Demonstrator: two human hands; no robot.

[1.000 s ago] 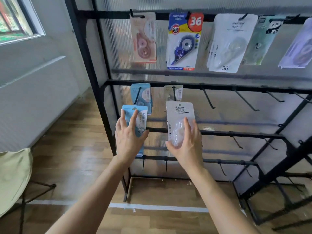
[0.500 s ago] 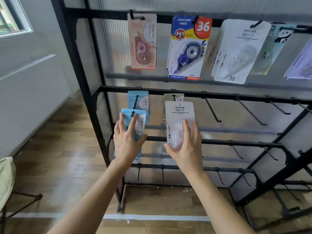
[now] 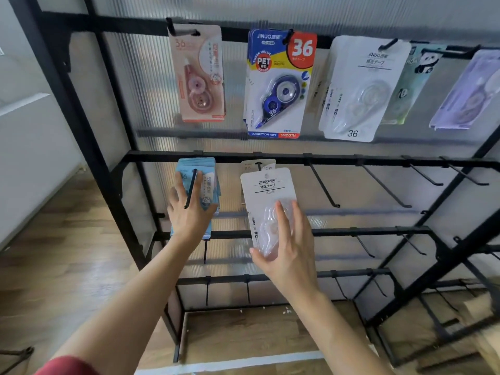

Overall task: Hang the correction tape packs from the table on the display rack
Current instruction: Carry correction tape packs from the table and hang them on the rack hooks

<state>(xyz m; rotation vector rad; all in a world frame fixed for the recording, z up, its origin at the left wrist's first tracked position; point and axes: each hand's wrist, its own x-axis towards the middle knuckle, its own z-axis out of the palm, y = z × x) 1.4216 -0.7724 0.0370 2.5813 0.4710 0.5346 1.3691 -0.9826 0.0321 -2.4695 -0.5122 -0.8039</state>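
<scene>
A blue correction tape pack (image 3: 209, 185) hangs on the leftmost hook (image 3: 190, 188) of the second bar of the black display rack (image 3: 338, 159), in front of a stack of the same packs. My left hand (image 3: 189, 215) presses flat on it with straight fingers, and the hook runs between them. My right hand (image 3: 289, 255) holds a white correction tape pack (image 3: 266, 190) upright, thumb at its lower left edge and fingers across the blister. The white pack's top is just below the neighbouring hook, which carries a pale pack (image 3: 258, 165) mostly hidden behind it.
The top bar holds a pink pack (image 3: 200, 74), a blue JINUO pack (image 3: 278, 85), a white pack (image 3: 359, 90), a panda pack (image 3: 414, 77) and a purple pack (image 3: 470, 93). Bare hooks (image 3: 324, 185) stick out to the right and on lower bars. Wooden floor below.
My left hand moved up and pushed the blue pack along its hook against the stack behind. My right hand raised the white pack slightly towards the neighbouring hook.
</scene>
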